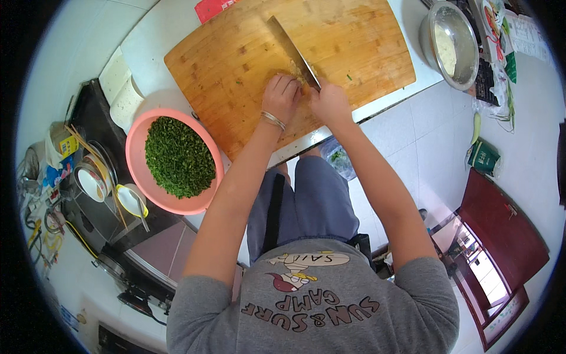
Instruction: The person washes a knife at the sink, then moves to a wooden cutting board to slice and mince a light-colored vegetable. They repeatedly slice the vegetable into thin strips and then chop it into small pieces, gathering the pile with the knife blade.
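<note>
My right hand (330, 105) is closed round the handle of a kitchen knife (290, 48), its long blade pointing away and to the left over a wooden cutting board (371, 44). Close against the blade's left side, my left hand (281, 95) rests on the board with its fingers curled. Whatever those fingers press on is mostly hidden beneath them. Pale, finely chopped bits (295, 69) lie along the blade, just ahead of my left fingertips. A small green scrap (349, 77) lies to the right of the knife.
Left of the board stands a pink basin (134, 154) of chopped greens (178, 156). A metal bowl (427, 44) with pale dough-like contents (445, 50) sits at the far right. Bowls and chopsticks (109, 177) crowd the left side. A red packet (212, 8) touches the board's far edge.
</note>
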Demonstrator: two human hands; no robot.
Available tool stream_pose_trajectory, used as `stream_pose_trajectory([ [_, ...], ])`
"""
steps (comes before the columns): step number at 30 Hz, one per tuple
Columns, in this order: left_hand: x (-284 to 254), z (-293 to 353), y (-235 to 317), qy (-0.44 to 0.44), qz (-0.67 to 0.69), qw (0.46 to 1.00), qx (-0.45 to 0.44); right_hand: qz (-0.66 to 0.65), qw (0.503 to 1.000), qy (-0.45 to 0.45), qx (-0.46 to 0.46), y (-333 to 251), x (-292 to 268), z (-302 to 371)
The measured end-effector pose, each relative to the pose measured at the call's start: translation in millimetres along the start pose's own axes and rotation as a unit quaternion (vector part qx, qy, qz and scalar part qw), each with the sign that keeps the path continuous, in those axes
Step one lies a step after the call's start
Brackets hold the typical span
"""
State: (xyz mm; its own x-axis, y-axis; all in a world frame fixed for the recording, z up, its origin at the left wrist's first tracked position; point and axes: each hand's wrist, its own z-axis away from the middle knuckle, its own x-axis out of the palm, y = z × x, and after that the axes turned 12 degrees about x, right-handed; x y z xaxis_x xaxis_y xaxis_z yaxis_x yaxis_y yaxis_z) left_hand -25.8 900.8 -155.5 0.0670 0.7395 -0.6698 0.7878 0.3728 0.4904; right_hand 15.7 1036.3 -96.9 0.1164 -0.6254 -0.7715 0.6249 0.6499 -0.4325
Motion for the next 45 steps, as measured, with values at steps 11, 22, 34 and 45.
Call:
stream_pose_trajectory([
  [11,-2,5,3,-0.002,-0.005,1.0,-0.005,0.1,0.995,-0.02,0.017,-6,12,18],
  [22,-28,12,8,0.054,-0.03,0.992,-0.11,-0.055,0.998,0.024,-0.011,10,-12,15],
  [34,-6,4,15,0.005,-0.04,0.995,-0.089,0.043,0.999,-0.007,0.001,8,2,22],
  [45,-6,4,17,0.032,-0.048,0.995,-0.078,0.025,1.0,-0.01,0.0,3,4,20],
])
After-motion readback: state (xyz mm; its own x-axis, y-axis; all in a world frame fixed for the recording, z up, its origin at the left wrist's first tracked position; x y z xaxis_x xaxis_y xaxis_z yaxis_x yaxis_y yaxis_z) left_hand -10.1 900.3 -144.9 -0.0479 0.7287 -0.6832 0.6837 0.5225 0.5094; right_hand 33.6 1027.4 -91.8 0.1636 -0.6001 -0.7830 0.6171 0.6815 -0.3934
